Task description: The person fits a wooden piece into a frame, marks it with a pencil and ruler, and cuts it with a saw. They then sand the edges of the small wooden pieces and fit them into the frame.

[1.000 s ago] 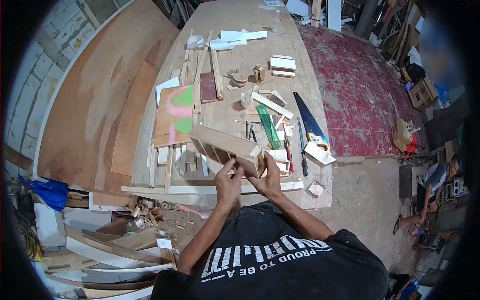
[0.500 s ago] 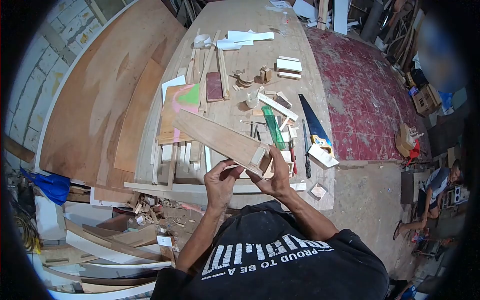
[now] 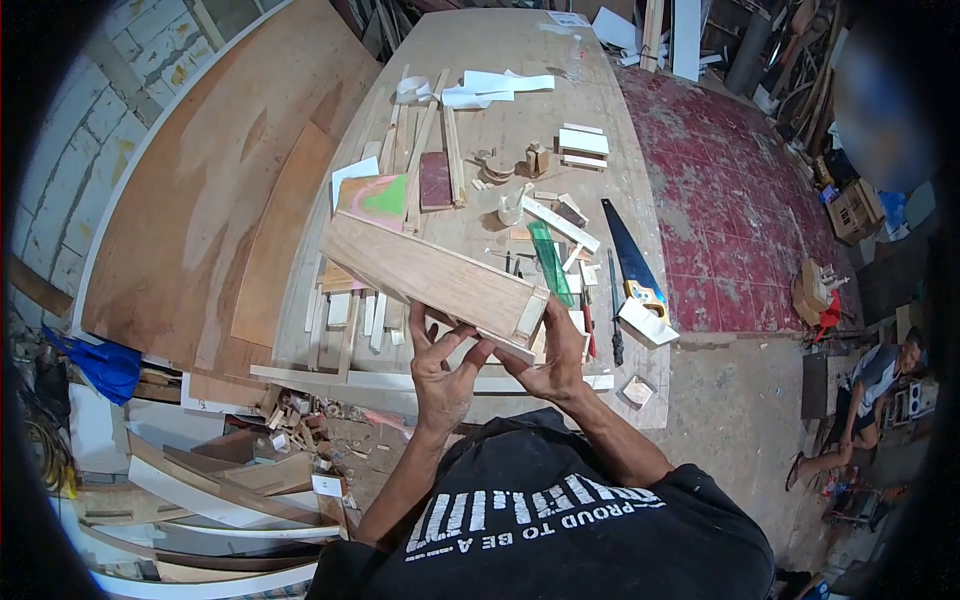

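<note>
A long, tapered wooden box-like piece (image 3: 430, 268) is held up above the workbench, tilted, its narrow end pointing far left. My left hand (image 3: 443, 375) grips its near lower side, with fingers partly hidden beneath it. Around the right end, by a recessed wooden strip (image 3: 530, 312), my right hand (image 3: 555, 360) is closed on the same piece. Behind it on the bench lie a green translucent strip (image 3: 549, 263), a handsaw (image 3: 630, 250) and a white cup (image 3: 510, 209).
The plywood workbench (image 3: 480, 40) carries wood strips, a maroon block (image 3: 435, 181) and white paper (image 3: 490, 88). Large plywood sheets (image 3: 200, 190) lean at left. Curved wooden parts (image 3: 220, 490) are piled at lower left. Another person (image 3: 870, 395) sits at far right.
The wooden piece has turned, so its near side face shows more and its narrow end sits lower and further left. Both hands keep hold of it. The view has shifted slightly.
</note>
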